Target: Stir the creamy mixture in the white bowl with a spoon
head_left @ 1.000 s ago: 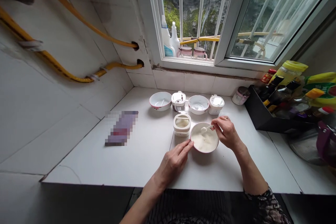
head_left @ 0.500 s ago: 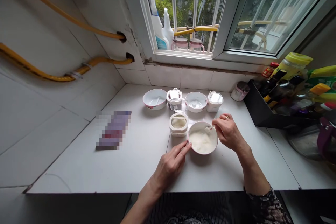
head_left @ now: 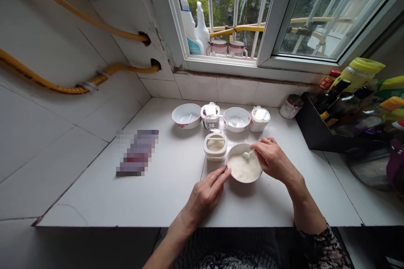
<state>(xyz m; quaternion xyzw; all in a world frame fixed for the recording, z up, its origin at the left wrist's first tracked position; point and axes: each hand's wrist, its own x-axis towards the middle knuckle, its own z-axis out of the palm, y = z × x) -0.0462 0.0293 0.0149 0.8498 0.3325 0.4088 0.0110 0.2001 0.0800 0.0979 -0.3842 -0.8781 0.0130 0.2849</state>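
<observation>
A small white bowl [head_left: 229, 154] with a pinkish rim stands on the counter, holding a pale, creamy-white mass [head_left: 244, 171]. My left hand [head_left: 206, 193] grips the bowl's lower left rim between fingers and thumb. Pinched in my right hand [head_left: 274, 159] is a small white spoon [head_left: 248, 154], its tip inside the bowl near the far side. Just left of the bowl sits a white seasoning box [head_left: 215, 154] with its clear lid [head_left: 216, 123] raised and pale contents showing.
Behind stand a left bowl [head_left: 186, 122], a second seasoning box [head_left: 210, 110], another bowl [head_left: 237, 124] and a third box [head_left: 259, 119]. A blurred-out purple item [head_left: 139, 153] lies left. At right are a lidded jar [head_left: 291, 107] and a black bin [head_left: 318, 132] of bottles.
My right hand has shifted slightly left, and the spoon's tip has moved left inside the bowl. My left hand keeps its hold on the rim. The camera view has shifted slightly.
</observation>
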